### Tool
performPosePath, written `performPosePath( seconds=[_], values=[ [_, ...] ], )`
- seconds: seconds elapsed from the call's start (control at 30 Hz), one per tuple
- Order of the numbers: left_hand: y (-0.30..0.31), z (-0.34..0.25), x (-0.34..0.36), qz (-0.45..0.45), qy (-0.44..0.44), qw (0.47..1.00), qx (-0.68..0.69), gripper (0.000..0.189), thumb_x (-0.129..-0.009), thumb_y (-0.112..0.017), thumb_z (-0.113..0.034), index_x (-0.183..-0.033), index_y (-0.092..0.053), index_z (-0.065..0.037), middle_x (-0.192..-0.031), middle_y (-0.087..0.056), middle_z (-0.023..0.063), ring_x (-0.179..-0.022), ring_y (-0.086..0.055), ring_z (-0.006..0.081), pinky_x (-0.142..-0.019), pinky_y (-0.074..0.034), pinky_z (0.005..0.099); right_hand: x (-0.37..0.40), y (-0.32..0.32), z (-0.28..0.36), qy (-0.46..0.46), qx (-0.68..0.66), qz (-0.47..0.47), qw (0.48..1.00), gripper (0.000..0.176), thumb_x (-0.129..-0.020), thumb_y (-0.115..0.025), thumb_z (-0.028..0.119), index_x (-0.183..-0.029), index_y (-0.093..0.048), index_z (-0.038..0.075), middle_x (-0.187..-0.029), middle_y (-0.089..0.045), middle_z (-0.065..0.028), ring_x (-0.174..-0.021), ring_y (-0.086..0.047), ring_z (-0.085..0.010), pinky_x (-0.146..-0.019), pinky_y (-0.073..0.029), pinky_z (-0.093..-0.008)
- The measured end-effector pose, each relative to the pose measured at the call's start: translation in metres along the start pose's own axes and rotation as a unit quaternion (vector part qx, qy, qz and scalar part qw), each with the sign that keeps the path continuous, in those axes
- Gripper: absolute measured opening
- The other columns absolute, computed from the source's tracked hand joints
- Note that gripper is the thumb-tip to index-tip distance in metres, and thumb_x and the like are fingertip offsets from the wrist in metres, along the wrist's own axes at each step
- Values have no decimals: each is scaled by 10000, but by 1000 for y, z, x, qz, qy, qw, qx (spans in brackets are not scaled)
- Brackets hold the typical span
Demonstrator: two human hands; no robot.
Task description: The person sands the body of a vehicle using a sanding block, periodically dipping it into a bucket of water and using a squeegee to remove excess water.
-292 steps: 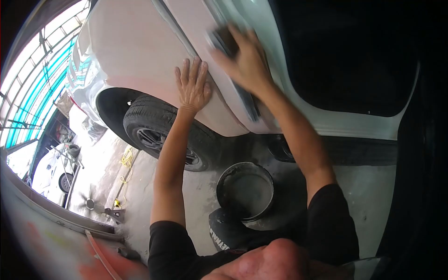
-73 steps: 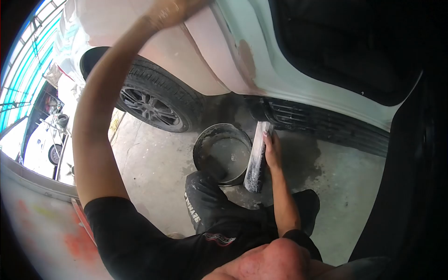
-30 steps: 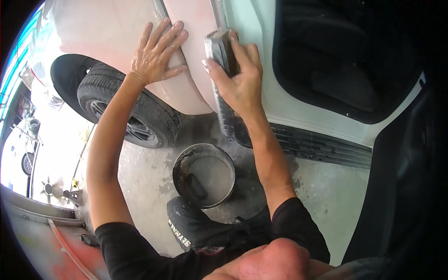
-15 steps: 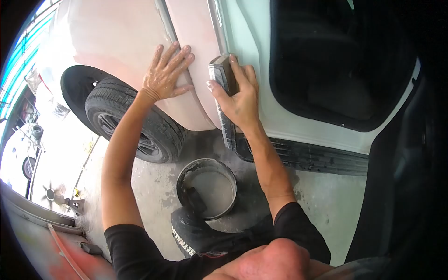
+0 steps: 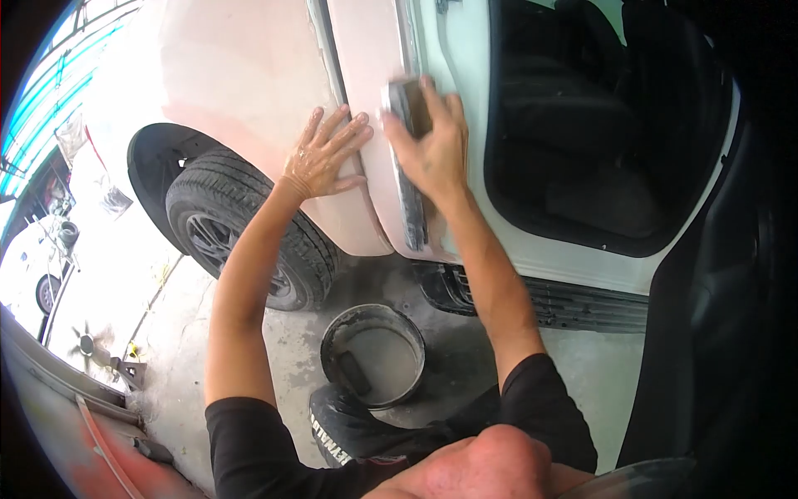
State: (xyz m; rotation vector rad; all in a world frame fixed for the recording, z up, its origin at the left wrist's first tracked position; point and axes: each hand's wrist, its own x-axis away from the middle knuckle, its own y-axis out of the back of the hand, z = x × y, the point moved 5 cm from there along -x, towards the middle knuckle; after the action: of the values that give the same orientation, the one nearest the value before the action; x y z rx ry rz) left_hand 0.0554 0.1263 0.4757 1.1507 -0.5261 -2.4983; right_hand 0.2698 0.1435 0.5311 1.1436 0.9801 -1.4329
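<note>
My left hand [image 5: 326,156], wet and speckled, lies with fingers spread on the pinkish body panel [image 5: 241,75], across its dark seam. To its right, my right hand [image 5: 432,145] grips a long sanding block [image 5: 407,179] with a grey, wet-looking edge and a brown upper part. The block stands lengthwise along the edge of the narrow pink panel [image 5: 366,50], beside the pale green door frame. My right fingers are slightly blurred.
A tyre [image 5: 241,200] sits in the wheel arch at left. Below the car, a round bucket [image 5: 372,308] holds cloudy liquid and a dark block. A black side step [image 5: 565,303] runs right. A metal stand [image 5: 125,370] is at lower left.
The view has shifted, so the car and bucket sit slightly lower and to the right. My right hand and the block have moved a little up along the panel edge. My left hand stays spread.
</note>
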Motion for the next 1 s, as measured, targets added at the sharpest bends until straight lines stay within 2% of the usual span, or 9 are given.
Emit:
performPosePath(
  seconds=[0.1,0.13,0.17,0.23,0.33,0.47,0.67,0.8,1.0],
  values=[
    [-1,1,0,15,6,1000,-13,954,-763,-716,-658,-1556,-425,-214,-1624,-384,40,-1529,-289,310,-1272,-147,571,-100,-10,29,74,65,-45,994,620,-822,-775,495,-1161,-677,-14,-1024,-631,-268,-965,-632,-432,-826,-523,-489],
    [-2,1,1,19,6,1000,-15,956,-764,-713,-660,-1560,-418,-219,-1627,-380,35,-1530,-288,308,-1274,-143,569,-143,-13,49,26,-13,60,998,653,-829,-752,537,-1175,-669,-11,-1064,-635,-291,-984,-628,-450,-857,-519,-492],
    [-3,1,1,17,7,1000,-9,957,-763,-702,-660,-1567,-409,-233,-1633,-371,34,-1531,-284,308,-1277,-132,567,-165,-7,61,-170,-91,113,975,511,-929,-706,319,-1275,-635,-50,-910,-707,-204,-814,-700,-316,-724,-571,-444],
    [-3,4,1,11,7,1000,-8,964,-760,-701,-654,-1575,-399,-237,-1637,-365,30,-1535,-276,302,-1279,-125,563,-175,-8,60,-50,-77,71,993,520,-932,-703,327,-1283,-624,-49,-986,-666,-237,-861,-676,-326,-717,-547,-458],
    [-1,0,0,17,11,1000,-10,949,-776,-669,-657,-1583,-388,-244,-1647,-349,21,-1544,-256,287,-1283,-114,558,-85,-4,23,41,46,4,998,717,-828,-769,509,-1264,-628,-43,-1091,-614,-308,-996,-622,-453,-859,-519,-490],
    [-1,-1,0,24,17,999,-19,904,-823,-621,-659,-1584,-385,-233,-1651,-342,25,-1545,-248,297,-1276,-110,570,80,15,-7,-106,36,70,991,800,-831,-803,378,-1391,-522,-120,-1064,-541,-274,-989,-602,-437,-854,-506,-481],
    [12,-36,-26,-113,146,979,92,956,-864,-641,-628,-1617,-278,-164,-1689,-198,134,-1562,-160,357,-1239,-97,623,176,51,-22,-201,0,140,969,726,-839,-807,284,-1393,-537,-100,-1097,-575,-234,-1013,-602,-369,-921,-487,-437],
    [4,-67,-73,-159,280,941,100,1025,-889,-666,-479,-1613,-138,19,-1668,-64,300,-1533,-42,527,-1203,-44,684,238,78,-24,-281,-53,109,952,626,-877,-777,255,-1384,-570,-50,-1117,-612,-234,-1057,-609,-367,-950,-479,-440],
    [50,13,-158,-220,298,928,39,948,-937,-556,-390,-1590,-76,101,-1646,-68,371,-1516,-18,579,-1148,-39,764,374,120,-40,-498,-139,78,852,474,-941,-731,277,-1285,-634,-34,-1128,-677,-153,-1027,-633,-230,-921,-489,-358]
  ],
)
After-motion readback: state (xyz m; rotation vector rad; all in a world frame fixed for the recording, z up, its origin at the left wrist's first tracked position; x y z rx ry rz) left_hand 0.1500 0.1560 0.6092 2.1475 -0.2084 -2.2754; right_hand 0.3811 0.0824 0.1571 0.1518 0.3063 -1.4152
